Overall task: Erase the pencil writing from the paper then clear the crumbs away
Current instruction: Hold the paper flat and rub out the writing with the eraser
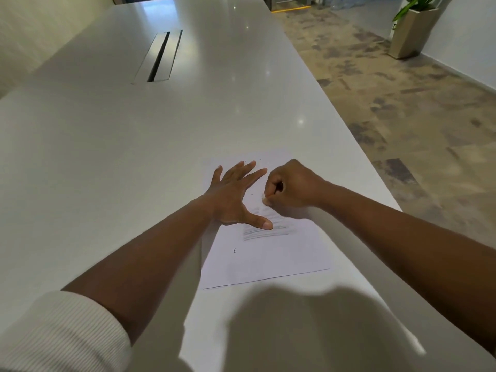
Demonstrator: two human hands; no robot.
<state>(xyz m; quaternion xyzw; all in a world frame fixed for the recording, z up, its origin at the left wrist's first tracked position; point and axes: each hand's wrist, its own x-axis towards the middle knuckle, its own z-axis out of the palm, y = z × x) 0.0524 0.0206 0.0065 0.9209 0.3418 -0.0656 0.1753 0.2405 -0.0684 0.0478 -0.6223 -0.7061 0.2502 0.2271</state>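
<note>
At the far left, your ribbed white sleeve [61, 334] is pushed up on the left forearm, which reaches across the white table [107, 157]. Beyond it, toward the far end of the table, a long metal cable slot [158, 56] is set into the top.

Your left hand [232, 196] lies flat on the paper [268, 253], palm down, fingers straight and spread, the thumb stretched out toward you. The thumb tip rests right at the upper edge of the pencil writing [265, 230], a grey band of scribbled lines across the middle of the sheet. The paper itself sits near the table's right edge, slightly turned, with its near edge toward you. A small dark mark [234, 250] sits below the scribble on the left, and a few tiny dark specks [259, 160] lie near the far edge of the sheet, past your fingertips.

Just to the right, your right hand [291, 185] is curled into a fist, pinching a small white eraser [265, 199] whose tip shows below your fingers and touches the paper just above the scribble. The two hands are near each other but apart.

Farther right, off the table, there is mottled brown carpet [402, 103] and a potted plant [413, 25] in a tall tan planter by the wall.
</note>
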